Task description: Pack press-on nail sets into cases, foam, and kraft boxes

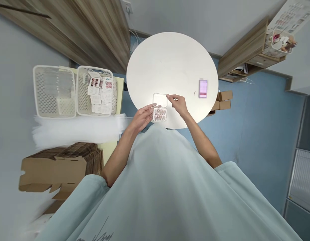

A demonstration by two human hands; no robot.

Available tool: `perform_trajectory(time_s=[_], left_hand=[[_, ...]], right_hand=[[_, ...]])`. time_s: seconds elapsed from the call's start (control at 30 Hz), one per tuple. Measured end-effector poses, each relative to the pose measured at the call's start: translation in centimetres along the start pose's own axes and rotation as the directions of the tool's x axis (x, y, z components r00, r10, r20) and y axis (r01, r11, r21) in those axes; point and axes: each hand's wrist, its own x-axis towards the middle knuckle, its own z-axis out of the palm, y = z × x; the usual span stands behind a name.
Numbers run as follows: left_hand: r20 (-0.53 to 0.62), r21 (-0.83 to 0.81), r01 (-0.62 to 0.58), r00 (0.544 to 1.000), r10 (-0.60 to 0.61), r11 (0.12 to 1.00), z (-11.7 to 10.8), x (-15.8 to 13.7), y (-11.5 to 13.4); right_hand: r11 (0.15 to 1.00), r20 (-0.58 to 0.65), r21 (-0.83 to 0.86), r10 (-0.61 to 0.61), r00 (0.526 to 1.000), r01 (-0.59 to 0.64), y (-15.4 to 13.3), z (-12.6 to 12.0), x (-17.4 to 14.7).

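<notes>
A small clear plastic case [159, 118] is open at the near edge of the round white table [170, 57]. Its lid stands raised on the far side, and two rows of press-on nails [160, 114] lie inside. My left hand [142, 117] grips the case by its left side, fingers near the hinge. The fingertips of my right hand [178, 103] pinch the upper right corner of the transparent lid [160, 100].
A phone [203, 88] lies at the table's right. On the left stand two white baskets [54, 117], one with packs of nails [99, 93], beside white sheets [79, 130] and flattened cardboard boxes [54, 169]. Small brown boxes [224, 100] sit beyond the table's right edge.
</notes>
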Motion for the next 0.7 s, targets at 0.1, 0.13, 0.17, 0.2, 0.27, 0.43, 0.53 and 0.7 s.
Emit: perform_trajectory(time_s=[0.1, 0.13, 0.17, 0.2, 0.27, 0.43, 0.53, 0.7], left_hand=[[-0.024, 0.001, 0.011, 1.000, -0.011, 1.000, -1.6, -1.1, 0.2], [-0.032, -0.002, 0.015, 0.999, -0.015, 1.000, -2.2, -1.3, 0.3], [-0.041, -0.008, 0.019, 0.999, -0.020, 1.000, -2.7, -1.6, 0.3], [-0.051, -0.014, 0.022, 0.998, -0.023, 1.000, -3.2, -1.8, 0.4], [-0.068, -0.024, 0.027, 0.997, -0.029, 0.999, -4.2, -2.2, 0.4], [-0.076, -0.031, 0.036, 0.996, -0.038, 0.999, -6.1, -2.7, 0.9], [-0.075, -0.030, 0.034, 0.997, -0.036, 0.999, -6.7, -2.6, 1.4], [-0.066, -0.040, 0.012, 0.998, -0.015, 0.999, -6.8, -1.7, 2.4]], right_hand=[[0.997, 0.030, 0.068, 0.030, 0.999, -0.032, -0.5, 2.8, 0.4], [0.997, 0.042, 0.076, 0.031, 0.999, -0.035, -0.7, 3.6, 0.5], [0.996, 0.052, 0.079, 0.030, 0.998, -0.034, -0.8, 4.3, 0.7], [0.996, 0.059, 0.078, 0.027, 0.998, -0.032, -0.8, 4.9, 0.8], [0.998, 0.061, 0.062, 0.014, 0.998, -0.018, -0.9, 5.9, 1.2], [0.993, 0.041, 0.028, -0.119, 0.992, 0.118, -2.3, 6.6, 0.8], [0.974, 0.065, 0.032, -0.225, 0.972, 0.223, -4.0, 6.1, -0.9], [0.957, 0.163, 0.021, -0.290, 0.943, 0.290, -5.4, 4.9, -5.4]])
